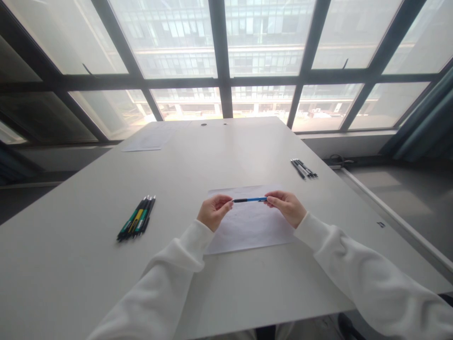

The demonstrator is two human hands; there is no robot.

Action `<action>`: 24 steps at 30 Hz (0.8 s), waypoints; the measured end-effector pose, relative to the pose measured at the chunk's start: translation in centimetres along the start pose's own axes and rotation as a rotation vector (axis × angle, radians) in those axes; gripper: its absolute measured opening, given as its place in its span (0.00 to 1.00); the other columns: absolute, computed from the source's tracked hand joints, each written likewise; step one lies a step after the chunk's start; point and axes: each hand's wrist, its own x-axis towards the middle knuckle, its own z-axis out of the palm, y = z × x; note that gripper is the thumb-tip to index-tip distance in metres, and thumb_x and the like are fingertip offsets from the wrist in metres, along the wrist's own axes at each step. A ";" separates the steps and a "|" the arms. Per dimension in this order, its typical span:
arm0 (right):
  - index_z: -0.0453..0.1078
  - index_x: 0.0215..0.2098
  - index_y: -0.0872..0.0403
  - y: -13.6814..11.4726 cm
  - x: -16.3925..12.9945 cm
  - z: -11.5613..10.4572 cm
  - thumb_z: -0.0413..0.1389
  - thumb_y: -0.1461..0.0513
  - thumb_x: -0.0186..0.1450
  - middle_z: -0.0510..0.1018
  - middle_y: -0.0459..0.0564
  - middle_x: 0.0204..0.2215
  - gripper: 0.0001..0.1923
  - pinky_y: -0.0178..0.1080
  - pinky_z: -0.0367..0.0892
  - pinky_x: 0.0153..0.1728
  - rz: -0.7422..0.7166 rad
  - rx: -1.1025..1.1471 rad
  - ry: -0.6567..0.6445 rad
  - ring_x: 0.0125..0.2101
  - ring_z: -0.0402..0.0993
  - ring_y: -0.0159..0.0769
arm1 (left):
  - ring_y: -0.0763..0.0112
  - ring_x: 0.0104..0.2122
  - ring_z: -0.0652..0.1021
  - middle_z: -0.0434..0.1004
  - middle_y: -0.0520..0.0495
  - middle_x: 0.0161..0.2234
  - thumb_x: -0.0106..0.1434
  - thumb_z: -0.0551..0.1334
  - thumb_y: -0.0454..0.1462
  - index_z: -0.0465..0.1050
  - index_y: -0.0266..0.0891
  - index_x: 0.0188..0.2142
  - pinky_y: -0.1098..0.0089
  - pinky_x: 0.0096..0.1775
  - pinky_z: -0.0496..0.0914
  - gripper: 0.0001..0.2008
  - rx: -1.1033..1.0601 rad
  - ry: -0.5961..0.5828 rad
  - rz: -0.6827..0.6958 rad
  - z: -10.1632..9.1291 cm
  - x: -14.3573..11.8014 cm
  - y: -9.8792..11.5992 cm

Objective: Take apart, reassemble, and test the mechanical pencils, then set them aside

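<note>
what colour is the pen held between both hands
Blue pen with a black end toward the left hand; head view.

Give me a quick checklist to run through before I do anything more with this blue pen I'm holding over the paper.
1. Left hand pinching the blue pen at its dark end: ok.
2. Right hand gripping the other end: ok.
3. Pen level, above the paper sheet: ok.
4. Sheet flat on the table: ok.
5. Pen tip out or retracted: cannot tell.
6. Coloured pens at left and dark pens at right, apart from both hands: ok.
</note>
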 end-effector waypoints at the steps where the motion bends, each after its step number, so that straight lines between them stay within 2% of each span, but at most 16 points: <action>1: 0.72 0.34 0.58 0.0 0.0 0.0 0.59 0.54 0.53 0.77 0.52 0.27 0.16 0.40 0.65 0.33 0.001 -0.002 0.000 0.28 0.70 0.34 | 0.71 0.26 0.76 0.75 0.47 0.25 0.51 0.64 0.40 0.72 0.34 0.31 0.71 0.31 0.71 0.11 0.001 -0.002 0.001 0.0 0.0 0.0; 8: 0.73 0.33 0.57 0.0 0.0 0.1 0.60 0.54 0.52 0.77 0.52 0.26 0.16 0.40 0.65 0.32 -0.002 0.010 0.007 0.27 0.70 0.34 | 0.70 0.29 0.76 0.76 0.45 0.32 0.48 0.65 0.39 0.72 0.35 0.34 0.73 0.29 0.71 0.13 0.042 0.024 0.062 -0.1 -0.1 0.3; 13: 0.73 0.34 0.58 0.0 0.0 0.0 0.60 0.54 0.52 0.77 0.53 0.26 0.17 0.40 0.65 0.33 -0.001 0.010 0.008 0.27 0.70 0.34 | 0.70 0.28 0.76 0.76 0.47 0.27 0.49 0.64 0.39 0.72 0.35 0.30 0.72 0.29 0.71 0.10 0.078 0.021 0.055 -0.1 0.0 0.3; 24: 0.72 0.34 0.58 -0.3 -0.1 0.2 0.60 0.54 0.52 0.77 0.53 0.26 0.17 0.40 0.65 0.33 0.005 0.007 0.009 0.28 0.70 0.35 | 0.68 0.26 0.76 0.77 0.45 0.25 0.53 0.61 0.44 0.74 0.34 0.28 0.68 0.32 0.72 0.13 0.062 -0.006 0.022 -0.3 0.0 -0.3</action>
